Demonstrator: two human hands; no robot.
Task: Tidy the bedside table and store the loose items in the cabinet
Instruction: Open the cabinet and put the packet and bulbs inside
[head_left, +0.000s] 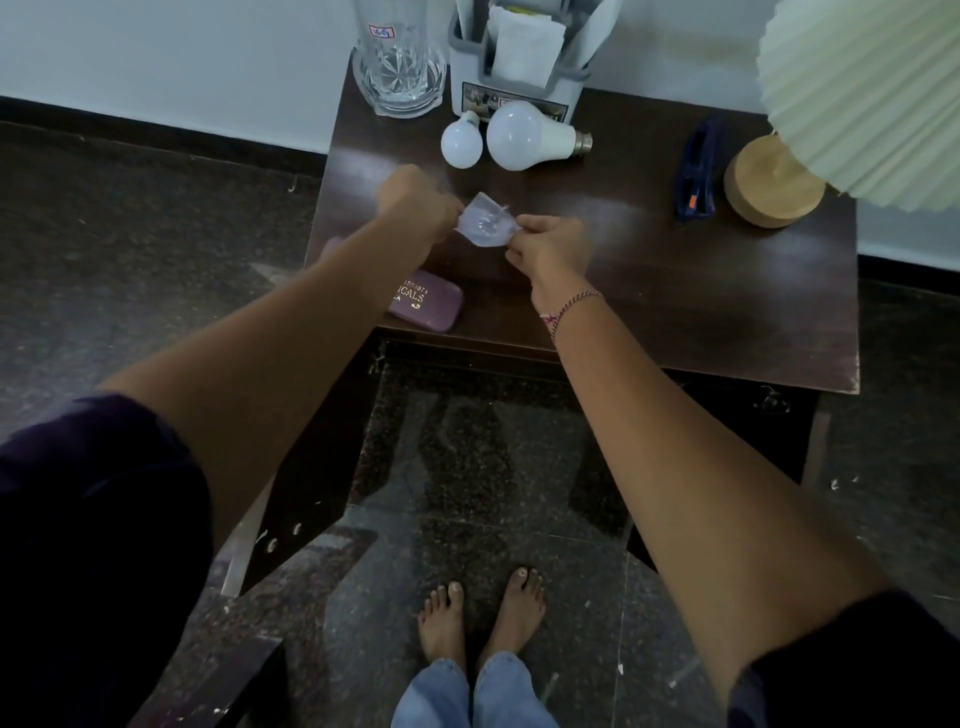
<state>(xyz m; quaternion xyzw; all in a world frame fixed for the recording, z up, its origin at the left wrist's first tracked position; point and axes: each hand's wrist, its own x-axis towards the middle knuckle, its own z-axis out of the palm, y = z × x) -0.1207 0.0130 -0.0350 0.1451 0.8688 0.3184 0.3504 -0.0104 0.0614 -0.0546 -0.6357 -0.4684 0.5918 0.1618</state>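
Observation:
A small clear plastic packet (487, 226) with something small inside is held over the dark wooden bedside table (675, 291). My left hand (415, 208) pinches its left edge and my right hand (550, 244) pinches its right edge. Two white light bulbs lie at the back of the table, a small bulb (461, 141) and a large bulb (524, 136). A purple spectacle case (428, 302) lies at the front left, partly hidden by my left forearm. A dark blue stapler (695, 174) lies to the right.
A cut-glass vase (399, 57) and a grey organiser (514, 67) holding papers stand at the back. A lamp with a wooden base (771, 182) and pleated shade (872, 88) fills the right corner. Below the table top the cabinet door (306, 467) stands open, swung out leftward.

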